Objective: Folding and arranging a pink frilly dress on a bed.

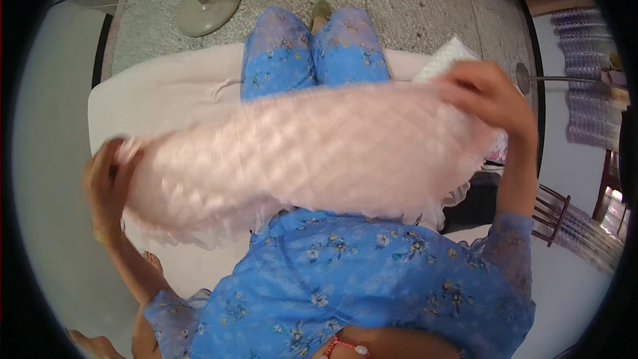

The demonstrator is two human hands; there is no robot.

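Note:
A pale pink quilted cloth [309, 154] with a ruffled sheer edge is stretched across my lap, slightly blurred. My left hand [107, 179] grips its left end, fingers curled around the fabric. At the upper right corner, my right hand [483, 92] pinches the cloth's far edge. The frilled border hangs toward my waist, over my blue flowered dress [319, 259]. Beneath the cloth, part of my lap is hidden.
I sit on a bed or couch with a pale pink cover [164, 89]. A white packet or cushion [448, 55] lies by my right hand, and a black item [471, 202] under that arm. A round stand base [209, 7] is on the floor. Another person's foot [153, 261] shows at left.

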